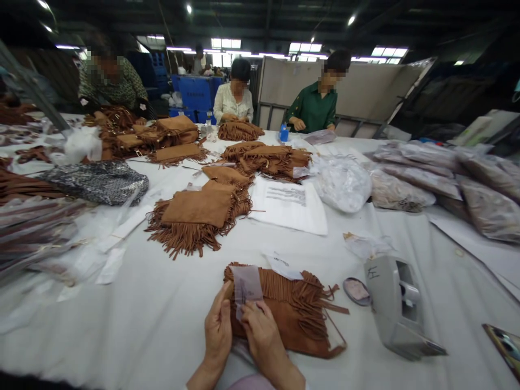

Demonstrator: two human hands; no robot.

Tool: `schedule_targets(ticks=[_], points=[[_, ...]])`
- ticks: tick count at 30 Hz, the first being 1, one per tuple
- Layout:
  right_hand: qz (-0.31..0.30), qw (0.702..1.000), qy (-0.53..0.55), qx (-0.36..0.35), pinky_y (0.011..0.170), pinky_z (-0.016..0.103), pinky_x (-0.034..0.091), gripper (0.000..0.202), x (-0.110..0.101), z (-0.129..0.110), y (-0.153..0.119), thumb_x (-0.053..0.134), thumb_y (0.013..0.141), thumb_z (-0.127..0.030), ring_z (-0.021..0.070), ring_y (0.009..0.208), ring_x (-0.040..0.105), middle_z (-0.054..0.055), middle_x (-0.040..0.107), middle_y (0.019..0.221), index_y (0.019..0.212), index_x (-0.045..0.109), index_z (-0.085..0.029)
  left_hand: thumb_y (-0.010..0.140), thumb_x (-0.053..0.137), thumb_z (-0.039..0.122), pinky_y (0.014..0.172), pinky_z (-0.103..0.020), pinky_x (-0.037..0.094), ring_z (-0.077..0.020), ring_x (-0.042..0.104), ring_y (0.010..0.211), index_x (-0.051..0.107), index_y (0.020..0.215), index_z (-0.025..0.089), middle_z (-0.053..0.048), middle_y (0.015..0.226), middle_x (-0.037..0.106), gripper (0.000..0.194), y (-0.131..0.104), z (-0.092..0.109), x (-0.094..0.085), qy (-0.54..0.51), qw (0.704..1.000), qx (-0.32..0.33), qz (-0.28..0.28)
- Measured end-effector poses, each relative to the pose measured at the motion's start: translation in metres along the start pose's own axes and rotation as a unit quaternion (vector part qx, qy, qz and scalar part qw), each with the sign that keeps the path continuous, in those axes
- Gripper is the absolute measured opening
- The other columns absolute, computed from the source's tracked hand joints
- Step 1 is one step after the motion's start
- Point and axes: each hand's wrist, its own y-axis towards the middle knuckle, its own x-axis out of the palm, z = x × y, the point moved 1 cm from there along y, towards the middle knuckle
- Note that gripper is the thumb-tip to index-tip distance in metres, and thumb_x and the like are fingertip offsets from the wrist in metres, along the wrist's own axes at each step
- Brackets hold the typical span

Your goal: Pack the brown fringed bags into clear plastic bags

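In front of me lies a brown fringed suede bag (284,330), its fringe folded up over its upper part. My left hand (218,325) is closed at the bag's left edge, thumb on top; its fingertips are partly hidden. A translucent plastic sleeve (247,284) with small print lies across the left part of the bag. My right hand (262,330) has its fingers bent together on the sleeve's lower end, pressing it against the suede. On the bag's far edge rests a white printed paper slip (284,266).
A grey tape dispenser (394,309) and a small round dish (357,291) stand at right, near a phone (504,346). Beyond are fringed bags (199,206), white printed sheets (288,203) and plastic-wrapped packages (422,173). Three co-workers are across the table.
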Motion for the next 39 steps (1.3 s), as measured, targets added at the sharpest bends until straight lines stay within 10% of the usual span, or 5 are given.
schedule_targets(ticks=[5, 9, 20, 30, 39], points=[[-0.087, 0.993, 0.077, -0.007, 0.090, 0.040, 0.048, 0.018, -0.008, -0.002, -0.006, 0.044, 0.090, -0.015, 0.0178, 0.086, 0.065, 0.005, 0.071, 0.088, 0.093, 0.059, -0.021, 0.095, 0.039, 0.035, 0.109, -0.044, 0.040, -0.0204, 0.049, 0.128, 0.059, 0.123, 0.024, -0.007, 0.134, 0.057, 0.036, 0.003, -0.002, 0.008, 0.100, 0.987, 0.082, -0.095], [0.026, 0.992, 0.026, 0.123, 0.077, 0.032, 0.050, 0.015, -0.043, 0.035, 0.003, 0.047, 0.091, -0.020, 0.0169, 0.078, 0.064, 0.004, 0.069, 0.083, 0.092, 0.062, -0.021, 0.093, 0.046, 0.033, 0.105, -0.048, 0.044, -0.0220, 0.053, 0.123, 0.062, 0.119, 0.026, -0.006, 0.128, 0.061, 0.032, 0.005, -0.002, 0.015, 0.195, 0.958, 0.152, -0.148], [0.007, 0.959, -0.121, 0.257, 0.070, 0.026, 0.048, 0.020, -0.061, 0.134, 0.028, 0.050, 0.089, -0.022, 0.0165, 0.072, 0.064, 0.003, 0.069, 0.076, 0.079, 0.067, -0.021, 0.087, 0.055, 0.036, 0.093, -0.040, 0.051, -0.0245, 0.057, 0.117, 0.059, 0.125, 0.028, -0.006, 0.129, 0.061, 0.040, 0.001, -0.033, 0.016, 0.309, 0.870, 0.366, -0.118], [0.130, 0.877, -0.255, 0.386, 0.088, 0.044, 0.041, 0.031, -0.201, 0.257, 0.018, 0.038, 0.090, -0.018, 0.0260, 0.096, 0.059, 0.018, 0.065, 0.104, 0.108, 0.062, -0.011, 0.085, 0.056, 0.036, 0.091, -0.040, 0.051, -0.0248, 0.060, 0.113, 0.060, 0.124, 0.030, -0.005, 0.125, 0.064, 0.039, 0.002, -0.037, 0.017, 0.320, 0.863, 0.372, -0.121], [-0.076, 0.956, -0.124, 0.255, 0.098, 0.033, 0.044, 0.050, -0.147, 0.192, -0.026, 0.041, 0.078, -0.008, 0.0161, 0.109, 0.059, 0.006, 0.067, 0.118, 0.124, 0.058, -0.019, 0.085, 0.056, 0.034, 0.094, -0.044, 0.048, -0.0272, 0.056, 0.117, 0.054, 0.130, 0.026, -0.008, 0.129, 0.061, 0.045, 0.001, -0.034, 0.017, 0.326, 0.855, 0.384, -0.124]])
